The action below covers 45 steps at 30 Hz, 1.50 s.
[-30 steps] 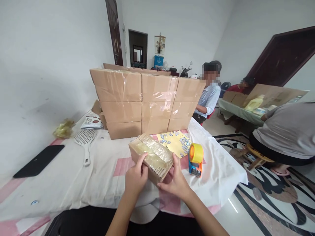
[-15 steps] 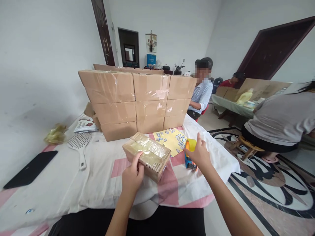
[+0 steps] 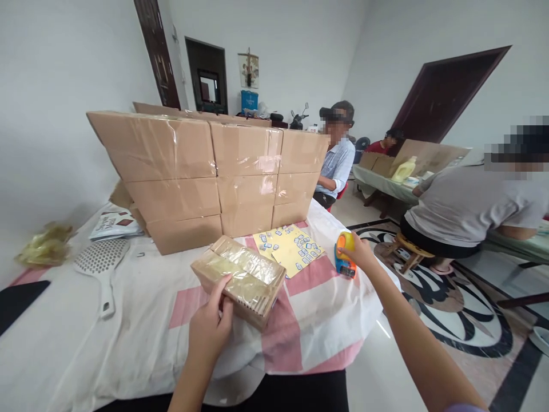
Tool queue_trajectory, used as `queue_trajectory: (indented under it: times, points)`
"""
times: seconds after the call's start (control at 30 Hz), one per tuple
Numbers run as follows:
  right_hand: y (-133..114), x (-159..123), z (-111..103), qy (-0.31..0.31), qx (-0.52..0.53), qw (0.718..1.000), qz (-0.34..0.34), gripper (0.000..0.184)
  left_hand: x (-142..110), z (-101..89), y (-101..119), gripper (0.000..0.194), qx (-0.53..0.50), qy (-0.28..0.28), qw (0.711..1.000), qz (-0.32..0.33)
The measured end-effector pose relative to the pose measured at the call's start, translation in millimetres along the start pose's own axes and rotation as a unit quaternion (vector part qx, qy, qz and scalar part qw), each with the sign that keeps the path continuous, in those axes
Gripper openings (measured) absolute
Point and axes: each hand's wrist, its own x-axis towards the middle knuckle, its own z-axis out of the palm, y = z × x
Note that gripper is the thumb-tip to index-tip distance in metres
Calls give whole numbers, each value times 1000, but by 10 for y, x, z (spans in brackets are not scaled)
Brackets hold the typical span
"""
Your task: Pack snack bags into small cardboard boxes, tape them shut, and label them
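A small cardboard box (image 3: 240,277), its top covered with shiny tape, lies at an angle on the cloth in front of me. My left hand (image 3: 211,320) grips its near left edge, one finger on top and the others curled against the side. To the right, my right hand (image 3: 361,252) is closed around a tape dispenser (image 3: 345,268) with a blue and orange body and a yellow roll. The dispenser is at the table's right side, apart from the box. Yellow sheets (image 3: 295,252) with small printed pictures lie between box and dispenser.
Stacked taped boxes (image 3: 214,177) form a wall across the table's back. On the left lie a perforated white ladle (image 3: 103,269), a printed packet (image 3: 115,225), a crumpled yellowish bag (image 3: 45,246) and a black flat object (image 3: 19,303). Several people sit beyond, one on a wooden stool (image 3: 407,246).
My right hand has closed around the tape dispenser and shifted it right, away from the box. My left hand stays on the box. The view has turned slightly right.
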Motion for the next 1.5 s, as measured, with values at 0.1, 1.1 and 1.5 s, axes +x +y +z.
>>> queue_trajectory:
  times: [0.1, 1.1, 1.5]
  points:
    - [-162, 30, 12, 4, -18, 999, -47, 63, 7, -1, 9, 50, -16, -4, 1000, 0]
    - [-819, 619, 1153, -176, -26, 980, -88, 28, -32, 67, 11, 50, -57, 40, 998, 2]
    - [-809, 531, 1126, -171, 0, 969, -176, 45, -19, 124, -137, 50, -57, 79, 995, -3]
